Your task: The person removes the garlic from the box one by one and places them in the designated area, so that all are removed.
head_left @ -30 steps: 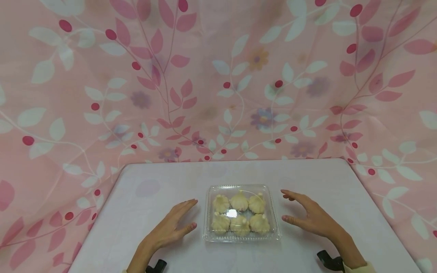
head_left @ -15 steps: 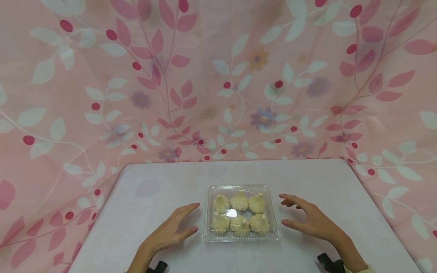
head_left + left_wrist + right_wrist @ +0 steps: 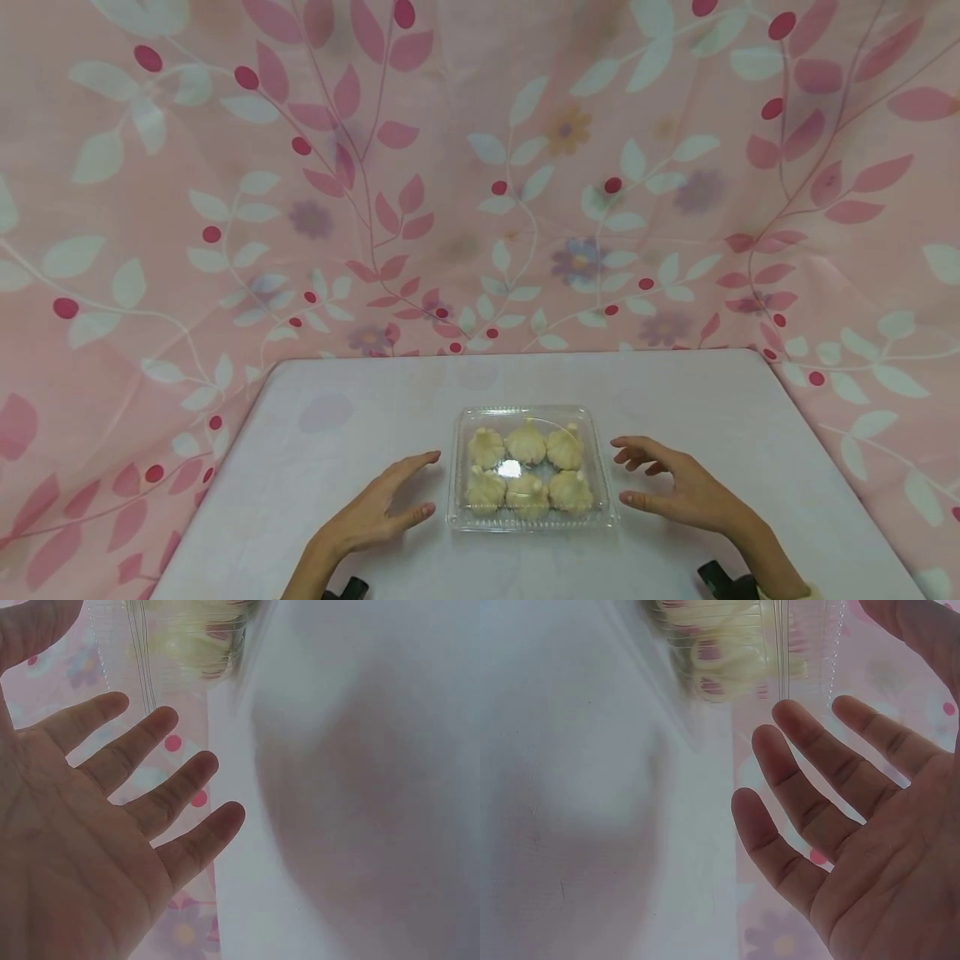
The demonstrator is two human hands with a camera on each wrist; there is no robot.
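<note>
A clear plastic clamshell box [image 3: 532,525] with its lid down lies on the table between my hands. Inside sit several pale, garlic-bulb-shaped pieces [image 3: 527,442] in two rows. My left hand [image 3: 367,508] is just left of the box, fingers spread and apart from it. On the other side my right hand [image 3: 686,492] is held near the box's right edge, fingers slightly bent, holding nothing. Both wrist views show bare palms, with the ribbed side of the box [image 3: 165,645] beyond the left fingertips and the pale pieces [image 3: 720,656] beyond the right ones.
The white-covered table [image 3: 375,392] extends around the box, its rounded far corners showing. Behind it hangs a pink floral cloth [image 3: 450,167]. Black wrist mounts [image 3: 726,581] show at the lower edge below each hand.
Both hands have come slightly closer to the box, and their fingertips have sunk a little lower in view. The box and its contents have stayed put.
</note>
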